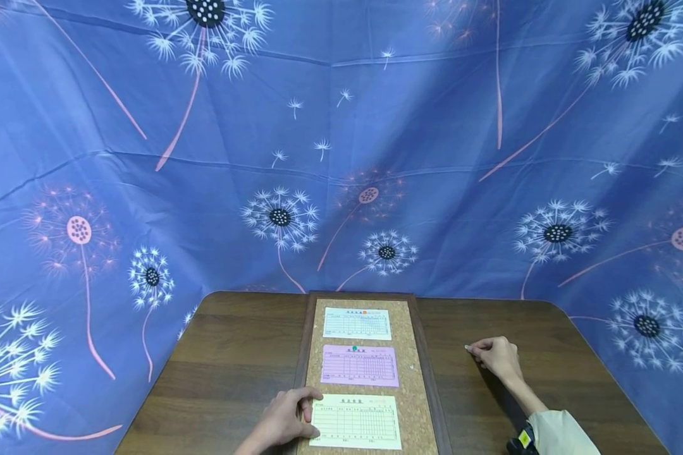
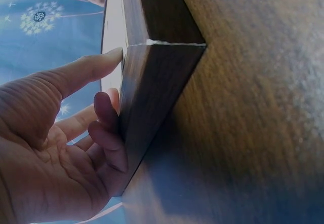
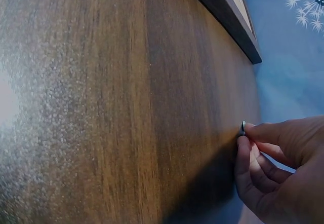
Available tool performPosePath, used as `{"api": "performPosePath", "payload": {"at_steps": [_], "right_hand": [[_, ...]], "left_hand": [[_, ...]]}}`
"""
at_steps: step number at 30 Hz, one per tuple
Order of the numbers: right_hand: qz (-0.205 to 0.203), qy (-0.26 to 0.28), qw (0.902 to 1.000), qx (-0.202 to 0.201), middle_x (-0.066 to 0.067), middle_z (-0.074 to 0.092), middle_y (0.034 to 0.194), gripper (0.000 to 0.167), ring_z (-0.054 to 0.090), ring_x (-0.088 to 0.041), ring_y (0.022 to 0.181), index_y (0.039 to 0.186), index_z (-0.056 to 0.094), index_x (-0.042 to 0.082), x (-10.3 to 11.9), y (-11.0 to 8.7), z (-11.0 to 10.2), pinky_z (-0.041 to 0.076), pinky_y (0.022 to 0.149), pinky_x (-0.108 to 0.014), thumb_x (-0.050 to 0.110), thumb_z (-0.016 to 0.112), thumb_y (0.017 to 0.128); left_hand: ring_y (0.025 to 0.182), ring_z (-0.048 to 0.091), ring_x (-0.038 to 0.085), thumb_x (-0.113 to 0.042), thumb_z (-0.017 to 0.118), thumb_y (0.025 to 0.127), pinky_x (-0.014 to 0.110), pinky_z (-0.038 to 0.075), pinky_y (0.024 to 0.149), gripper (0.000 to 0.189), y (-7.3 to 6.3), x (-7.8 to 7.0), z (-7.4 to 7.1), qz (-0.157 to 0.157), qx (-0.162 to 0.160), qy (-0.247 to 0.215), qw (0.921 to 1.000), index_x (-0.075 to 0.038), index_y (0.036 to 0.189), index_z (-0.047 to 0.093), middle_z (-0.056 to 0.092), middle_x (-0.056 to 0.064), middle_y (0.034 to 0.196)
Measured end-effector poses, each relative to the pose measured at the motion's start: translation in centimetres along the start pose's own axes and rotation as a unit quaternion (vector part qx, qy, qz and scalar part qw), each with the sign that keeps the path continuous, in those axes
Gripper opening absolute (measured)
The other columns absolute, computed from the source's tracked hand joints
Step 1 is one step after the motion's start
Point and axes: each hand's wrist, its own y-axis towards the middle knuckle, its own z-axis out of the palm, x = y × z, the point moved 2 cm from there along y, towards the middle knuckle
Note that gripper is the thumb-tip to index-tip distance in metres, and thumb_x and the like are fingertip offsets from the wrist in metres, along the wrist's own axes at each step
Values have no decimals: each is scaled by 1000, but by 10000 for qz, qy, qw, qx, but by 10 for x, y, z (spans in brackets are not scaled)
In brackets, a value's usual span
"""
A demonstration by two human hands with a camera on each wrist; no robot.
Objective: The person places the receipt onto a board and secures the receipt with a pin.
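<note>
A cork board [image 1: 412,392] in a dark wooden frame lies on the table with three printed slips on it. My left hand [image 1: 287,417] rests at the left edge of the pale yellow slip [image 1: 355,422], thumb and forefinger touching it. In the left wrist view, other fingers [image 2: 109,145] bend beside the board's frame [image 2: 157,77]. An orange thumbtack [image 1: 365,312] is on the pale blue slip [image 1: 356,324], and a green thumbtack [image 1: 355,348] on the purple slip [image 1: 360,366]. Right of the board, my right hand [image 1: 498,359] pinches a small pale thumbtack [image 3: 243,126] above the table.
The brown wooden table [image 1: 239,354] extends on both sides of the board. A small whitish spot [image 1: 412,366] shows on the cork right of the purple slip. Behind the table hangs a blue cloth [image 1: 216,208] with a dandelion pattern.
</note>
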Motion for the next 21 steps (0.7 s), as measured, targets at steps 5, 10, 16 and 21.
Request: {"api": "performPosePath", "payload": {"at_steps": [5, 10, 16, 21], "right_hand": [[52, 21, 10000, -7, -3, 73, 65, 14, 64, -9, 52, 85, 80, 1, 0, 0, 1, 50, 50, -24, 13, 75, 89], [-133, 104, 9998, 57, -8, 75, 70, 11, 65, -8, 54, 86, 79, -1, 1, 1, 1, 51, 50, -22, 9, 75, 88], [-304, 142, 9994, 80, -13, 77, 76, 11, 66, -8, 57, 89, 78, -3, 2, -2, -2, 51, 52, -20, 7, 77, 86], [-306, 206, 9993, 45, -14, 77, 79, 14, 66, -7, 57, 93, 77, -3, 0, -4, 0, 51, 53, -20, 8, 79, 85]], "left_hand": [[59, 40, -4, -11, 92, 61, 21, 34, 58, 53, 0, 0, -1, -4, -11, 29, 10000, -14, 110, 71, 60, -11, 70], [56, 39, -3, -9, 92, 63, 21, 32, 54, 52, 0, 0, -2, -27, 16, -99, 9999, -13, 110, 71, 60, -10, 70], [56, 40, -4, -9, 92, 62, 21, 32, 54, 52, 0, -1, -2, -30, 38, -104, 9999, -12, 110, 71, 60, -10, 70], [57, 39, -4, -9, 92, 62, 21, 33, 55, 52, 0, -2, -1, -8, 27, -65, 10000, -13, 110, 71, 60, -10, 70]]}}
